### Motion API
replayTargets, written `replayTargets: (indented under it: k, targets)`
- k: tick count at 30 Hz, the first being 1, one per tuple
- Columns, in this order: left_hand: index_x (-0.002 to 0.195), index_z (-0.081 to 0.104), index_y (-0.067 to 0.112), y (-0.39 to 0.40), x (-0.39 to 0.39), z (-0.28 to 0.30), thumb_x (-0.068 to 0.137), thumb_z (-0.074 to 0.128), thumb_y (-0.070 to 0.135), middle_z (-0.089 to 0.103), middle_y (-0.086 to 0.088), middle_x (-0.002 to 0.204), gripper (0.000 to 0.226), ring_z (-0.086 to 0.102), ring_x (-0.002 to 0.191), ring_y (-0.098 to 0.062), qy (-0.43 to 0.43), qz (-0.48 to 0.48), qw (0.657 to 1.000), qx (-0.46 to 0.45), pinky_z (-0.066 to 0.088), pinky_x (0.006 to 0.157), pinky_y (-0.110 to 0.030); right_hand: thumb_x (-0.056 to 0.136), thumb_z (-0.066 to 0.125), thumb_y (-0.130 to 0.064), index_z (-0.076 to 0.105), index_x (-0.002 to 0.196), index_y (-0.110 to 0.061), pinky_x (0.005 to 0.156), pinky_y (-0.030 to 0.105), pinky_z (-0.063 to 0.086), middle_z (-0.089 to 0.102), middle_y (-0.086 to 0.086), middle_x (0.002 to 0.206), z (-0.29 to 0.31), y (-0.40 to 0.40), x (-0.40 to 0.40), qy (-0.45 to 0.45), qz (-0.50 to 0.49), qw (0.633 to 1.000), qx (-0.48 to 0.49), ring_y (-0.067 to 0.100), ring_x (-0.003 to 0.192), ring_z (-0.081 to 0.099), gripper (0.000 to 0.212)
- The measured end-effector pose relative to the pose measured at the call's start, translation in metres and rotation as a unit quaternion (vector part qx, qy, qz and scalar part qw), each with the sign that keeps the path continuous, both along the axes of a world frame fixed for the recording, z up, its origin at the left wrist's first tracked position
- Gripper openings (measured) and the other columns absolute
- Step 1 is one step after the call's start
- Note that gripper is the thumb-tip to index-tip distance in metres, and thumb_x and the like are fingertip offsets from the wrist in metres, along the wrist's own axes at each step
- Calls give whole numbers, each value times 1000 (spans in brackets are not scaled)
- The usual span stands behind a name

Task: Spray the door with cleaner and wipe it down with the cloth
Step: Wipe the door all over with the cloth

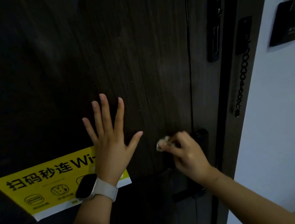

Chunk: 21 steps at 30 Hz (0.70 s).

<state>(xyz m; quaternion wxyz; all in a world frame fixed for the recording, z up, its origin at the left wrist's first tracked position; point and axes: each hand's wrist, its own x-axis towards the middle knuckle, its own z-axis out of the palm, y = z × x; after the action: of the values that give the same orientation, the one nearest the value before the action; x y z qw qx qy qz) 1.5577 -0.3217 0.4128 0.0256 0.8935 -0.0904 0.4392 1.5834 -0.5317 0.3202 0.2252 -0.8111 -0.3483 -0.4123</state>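
Right now, head view: left hand (pixel 111 140), fingers spread, lies flat on the dark door (pixel 131 45) just above a yellow sticker (pixel 43 187). Right hand (pixel 185 154) pinches a small wadded cloth (pixel 161 144) vs. the door, near the black handle (pixel 200 136).

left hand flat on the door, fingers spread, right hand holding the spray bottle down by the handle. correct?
One thing is off: the right hand holds no spray bottle. The head view shows it gripping a small wad of pale cloth against the door by the handle. The rest stands: the left hand lies flat on the door, fingers spread.
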Motion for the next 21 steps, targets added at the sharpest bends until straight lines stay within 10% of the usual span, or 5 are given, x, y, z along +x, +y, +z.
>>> replayTargets:
  k: [7, 16, 21]
  targets:
    - [155, 17, 22, 30, -22, -23, 88, 65, 41, -6, -12, 162, 84, -9, 150, -28, -17, -3, 999, -41, -11, 120, -47, 87, 61, 2, 67, 121, -10, 82, 22, 43, 51, 18, 106, 136, 26, 12, -96, -64, 976, 186, 22, 95, 50, 37]
    - [156, 5, 26, 70, -8, -57, 86, 40, 61, -12, -4, 163, 85, -8, 151, -25, -20, 5, 1000, -3, -12, 119, -49, 97, 46, -11, 56, 124, -20, 74, 34, 52, 42, 7, 111, 9, 29, -4, -61, -55, 993, 90, 18, 96, 49, 30]
    - [156, 9, 22, 71, -8, -58, 89, 37, 61, -11, -7, 163, 82, -6, 151, -27, -34, 10, 999, 15, -9, 118, -52, 100, 47, -13, 63, 122, -14, 71, 37, 50, 48, 10, 107, 65, 41, -4, -90, -41, 991, 92, 23, 90, 55, 28]
